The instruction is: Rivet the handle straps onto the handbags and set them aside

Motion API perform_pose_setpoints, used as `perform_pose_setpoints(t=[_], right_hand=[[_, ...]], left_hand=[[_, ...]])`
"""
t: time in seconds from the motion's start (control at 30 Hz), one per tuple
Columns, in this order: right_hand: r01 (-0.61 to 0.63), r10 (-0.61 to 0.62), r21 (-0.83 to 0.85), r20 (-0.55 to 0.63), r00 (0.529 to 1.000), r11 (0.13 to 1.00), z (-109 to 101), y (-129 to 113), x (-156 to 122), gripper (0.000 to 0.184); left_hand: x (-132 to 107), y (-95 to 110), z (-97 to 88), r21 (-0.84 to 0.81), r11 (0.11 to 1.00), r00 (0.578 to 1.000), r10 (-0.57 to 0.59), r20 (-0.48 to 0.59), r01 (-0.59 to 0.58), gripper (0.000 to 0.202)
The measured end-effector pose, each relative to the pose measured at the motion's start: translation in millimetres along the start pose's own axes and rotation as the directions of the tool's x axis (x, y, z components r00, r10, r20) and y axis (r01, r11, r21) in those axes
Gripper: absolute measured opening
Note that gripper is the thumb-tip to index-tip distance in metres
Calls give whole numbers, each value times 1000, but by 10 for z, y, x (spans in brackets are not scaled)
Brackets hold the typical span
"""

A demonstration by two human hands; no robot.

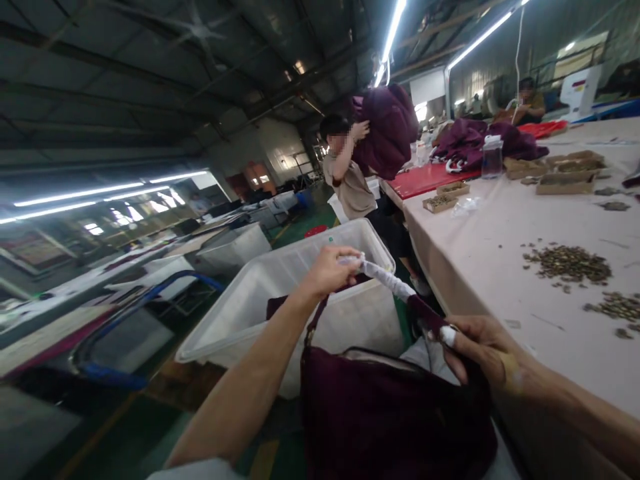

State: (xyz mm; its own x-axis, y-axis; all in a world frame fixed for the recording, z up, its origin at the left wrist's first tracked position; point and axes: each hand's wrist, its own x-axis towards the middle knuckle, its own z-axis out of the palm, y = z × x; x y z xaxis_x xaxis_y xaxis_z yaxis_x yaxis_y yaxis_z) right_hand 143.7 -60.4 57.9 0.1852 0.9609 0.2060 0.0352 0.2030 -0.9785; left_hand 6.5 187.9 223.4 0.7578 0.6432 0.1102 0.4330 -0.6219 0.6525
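Note:
A dark purple handbag (390, 413) hangs low in front of me, its top opening partly showing a pale lining. Its strap (387, 280) arches above it, wrapped in white material along the upper stretch. My left hand (333, 270) is closed around the wrapped strap near its top left. At the strap's lower right end, close to a metal ring, my right hand (475, 343) grips the strap. White wrapping shows on the right thumb or just beside it, and a tan band sits near that wrist. The bag's lower part runs out of view.
Behind the bag stands a large white bin (220, 333) with dark cloth inside. On the right, a long table (480, 247) bears piles of small metal pieces (570, 263), cardboard trays (565, 183) and purple bags (467, 143). A co-worker (350, 173) lifts a purple bundle (387, 130) beside it.

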Motion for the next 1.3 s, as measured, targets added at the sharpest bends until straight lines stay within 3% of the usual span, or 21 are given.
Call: perform_pose_setpoints(t=[0.07, 0.1, 0.17, 0.2, 0.23, 0.27, 0.3, 0.37, 0.43, 0.53, 0.6, 0.67, 0.83, 0.97, 1.03, 1.07, 1.17, 1.3], right_hand=[[-27, 27, -1, 95, 995, 1000, -45, 1, -10, 57], [-45, 45, -1, 139, 989, 999, -71, 5, -16, 57], [-97, 94, 8, 207, 974, 995, -144, 26, -26, 56], [-120, 113, 12, 232, 966, 993, -192, 42, -28, 55], [-139, 129, 21, 256, 958, 990, -247, 63, -27, 54], [-149, 134, 36, 275, 952, 988, -307, 90, -21, 53], [-152, 131, 52, 286, 949, 987, -369, 123, -10, 51], [-145, 116, 85, 274, 955, 986, -485, 209, 22, 45], [-141, 110, 118, 232, 967, 983, -575, 313, 60, 38], [-146, 114, 157, 195, 974, 977, -652, 459, 109, 33], [-170, 133, 186, 195, 972, 968, -679, 512, 131, 31], [-212, 175, 205, 185, 967, 956, -700, 504, 145, 31], [-277, 250, 158, 171, 953, 948, -787, 309, 216, 35], [-278, 274, 29, 91, 957, 960, -1008, 246, 202, 45], [-305, 294, -146, -91, 951, 941, -1215, 224, 71, 49], [-339, 290, -248, -213, 933, 908, -1351, 209, -23, 50], [-475, 186, -459, -543, 819, 751, -1837, 151, -343, 53], [-630, 68, -560, -717, 694, 538, -2360, 115, -600, 48]], left_hand=[[-57, -115, 144, 302, 938, 981, 189, -36, -170, 19], [-114, -131, 230, 329, 899, 953, 303, 12, -290, 26], [-248, -127, 437, 109, 865, 859, 458, 230, -490, 43], [-309, -129, 558, -87, 864, 793, 491, 362, -495, 45], [-360, -144, 691, -270, 867, 726, 498, 474, -418, 41], [-401, -177, 835, -405, 867, 678, 484, 553, -290, 35], [-435, -228, 988, -491, 859, 661, 454, 597, -146, 32], [-494, -365, 1305, -609, 787, 719, 365, 591, 101, 35], [-559, -501, 1595, -729, 632, 807, 270, 526, 264, 40], [-658, -620, 1882, -849, 382, 876, 166, 452, 365, 42], [-707, -632, 1959, -871, 316, 889, 144, 435, 376, 43], [-737, -602, 1963, -872, 340, 896, 146, 420, 353, 43], [-695, -570, 1882, -768, 583, 890, 158, 428, 265, 33], [-658, -686, 1962, -771, 574, 819, 280, 501, 276, 36], [-696, -721, 2014, -772, 569, 795, 312, 520, 282, 38], [-718, -728, 2034, -764, 578, 792, 307, 528, 285, 38], [-745, -721, 2062, -739, 594, 800, 250, 545, 318, 38], [-689, -691, 2043, -736, 576, 829, 169, 533, 356, 39]])
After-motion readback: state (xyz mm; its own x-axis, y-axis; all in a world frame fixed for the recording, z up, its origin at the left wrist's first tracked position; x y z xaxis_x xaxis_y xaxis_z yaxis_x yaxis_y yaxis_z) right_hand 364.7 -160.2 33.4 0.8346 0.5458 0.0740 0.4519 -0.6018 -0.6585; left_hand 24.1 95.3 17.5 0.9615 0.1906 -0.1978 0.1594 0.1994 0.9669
